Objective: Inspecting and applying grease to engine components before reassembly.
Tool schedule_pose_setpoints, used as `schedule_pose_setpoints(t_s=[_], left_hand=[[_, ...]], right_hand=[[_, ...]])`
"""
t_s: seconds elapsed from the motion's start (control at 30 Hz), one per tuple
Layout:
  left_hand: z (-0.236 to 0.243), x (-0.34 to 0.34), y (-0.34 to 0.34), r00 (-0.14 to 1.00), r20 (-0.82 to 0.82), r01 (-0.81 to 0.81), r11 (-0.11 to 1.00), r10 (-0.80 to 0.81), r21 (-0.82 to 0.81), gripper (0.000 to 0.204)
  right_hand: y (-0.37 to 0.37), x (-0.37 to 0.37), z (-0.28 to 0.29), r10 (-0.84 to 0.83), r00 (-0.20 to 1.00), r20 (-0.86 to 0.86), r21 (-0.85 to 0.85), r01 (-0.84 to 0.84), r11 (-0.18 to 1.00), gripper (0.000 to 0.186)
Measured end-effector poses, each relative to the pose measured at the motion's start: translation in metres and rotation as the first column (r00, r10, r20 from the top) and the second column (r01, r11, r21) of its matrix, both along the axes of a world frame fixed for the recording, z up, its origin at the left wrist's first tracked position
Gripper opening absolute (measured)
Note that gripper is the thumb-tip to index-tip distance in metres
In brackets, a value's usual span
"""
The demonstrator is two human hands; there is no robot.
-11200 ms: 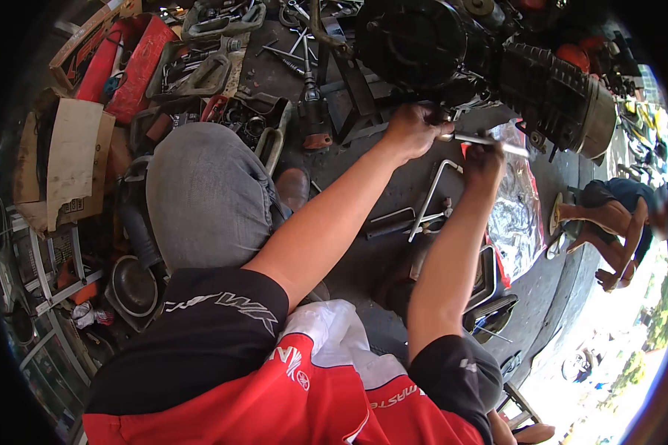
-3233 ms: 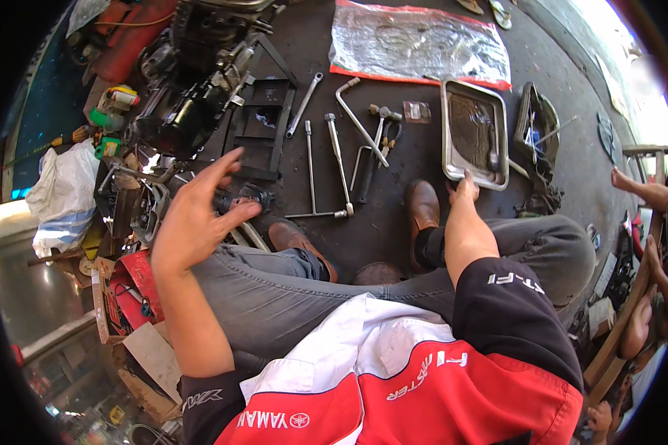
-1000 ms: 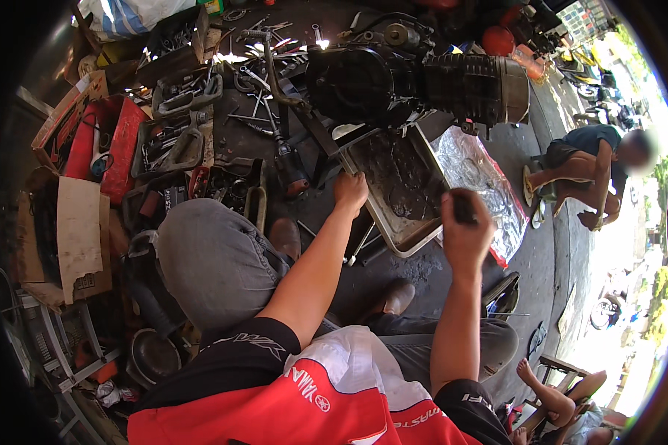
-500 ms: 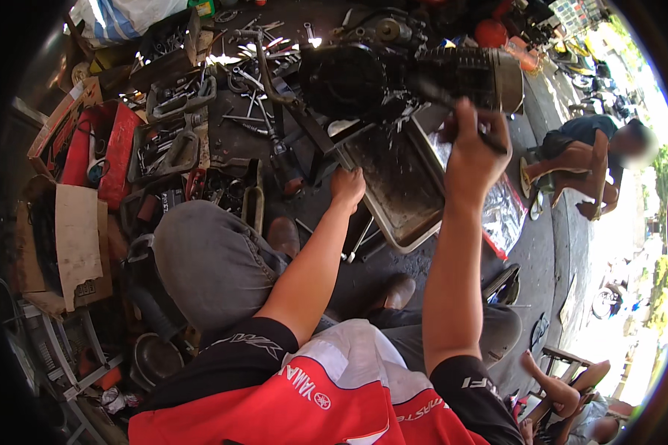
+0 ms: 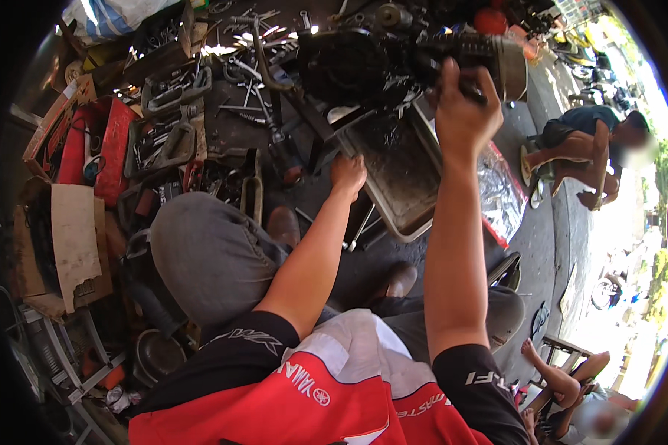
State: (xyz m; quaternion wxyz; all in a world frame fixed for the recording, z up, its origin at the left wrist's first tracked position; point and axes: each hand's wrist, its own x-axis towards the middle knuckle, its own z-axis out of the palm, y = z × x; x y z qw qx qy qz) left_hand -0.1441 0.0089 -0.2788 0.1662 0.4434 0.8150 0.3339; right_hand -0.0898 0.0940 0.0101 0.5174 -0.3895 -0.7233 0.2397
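Observation:
My left hand (image 5: pixel 348 173) rests with curled fingers on the near left edge of a grimy metal tray (image 5: pixel 398 172) on the ground. Whether it grips the rim I cannot tell. My right hand (image 5: pixel 463 109) is raised and closed around a dark tool handle (image 5: pixel 470 90), held against the black, oily engine block (image 5: pixel 390 58) that stands just beyond the tray. The tool's working end is hidden behind my fist and the engine. My knees and shoes sit below the tray.
Wrenches and loose tools (image 5: pixel 253 89) lie scattered at the upper left beside a red toolbox (image 5: pixel 92 144) and cardboard (image 5: pixel 73 236). A clear plastic sheet (image 5: pixel 500 195) lies right of the tray. Another person (image 5: pixel 588 145) squats at the right; a bare foot (image 5: pixel 555 376) shows lower right.
My right hand has lifted from beside the tray up to the engine, still gripping the dark tool. My left hand has stayed at the tray's edge.

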Motion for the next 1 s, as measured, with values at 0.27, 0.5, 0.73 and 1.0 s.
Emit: schedule_pose_setpoints(t_s=[0.27, 0.5, 0.73, 1.0], left_hand=[[0.006, -0.001, 0.003, 0.887, 0.442, -0.087, 0.987, 0.137, -0.132, 0.034], [0.013, -0.003, 0.001, 0.537, 0.786, -0.241, 0.949, 0.307, -0.206, 0.043], [0.011, -0.008, 0.004, 0.733, 0.642, -0.097, 0.968, 0.226, -0.231, 0.036], [0.012, -0.005, 0.003, 0.589, 0.749, -0.229, 0.952, 0.303, -0.205, 0.04]], right_hand=[[-0.035, 0.011, -0.014, 0.149, 0.921, -0.361, -0.142, -0.212, 0.967, 0.017], [-0.045, 0.028, -0.065, 0.026, 0.914, -0.405, -0.239, -0.133, 0.962, 0.023], [-0.047, 0.036, -0.086, -0.016, 0.968, -0.252, -0.223, -0.042, 0.974, 0.025], [-0.071, 0.029, -0.09, 0.031, 0.998, -0.054, 0.032, -0.03, 0.999, 0.024]])
